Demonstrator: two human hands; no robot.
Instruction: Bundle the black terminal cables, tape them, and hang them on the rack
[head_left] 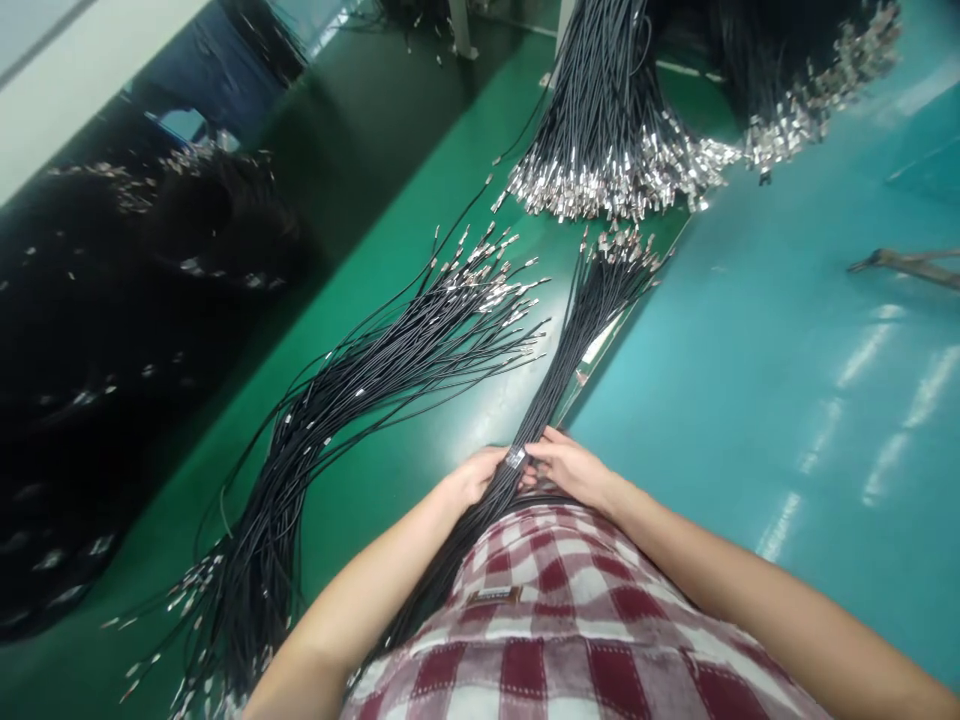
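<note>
A bundle of thin black cables [561,365] with shiny metal end terminals runs diagonally up from my waist. Around it, between my hands, sits a small silver-white band [516,457]. My left hand [482,473] is closed round the bundle from the left, its fingertips partly hidden behind the cables. From the right, my right hand [570,468] presses its fingers and thumb against the bundle at the band. The lower part of the bundle passes under my left forearm beside my checked apron.
Left of me a looser bundle of black cables [330,410] lies across the green surface [405,490]. Large cable bundles [592,100] hang at the top. A plier-like tool [911,265] lies on the blue-green surface [750,400] at right. Dark cable heaps [150,330] fill the left.
</note>
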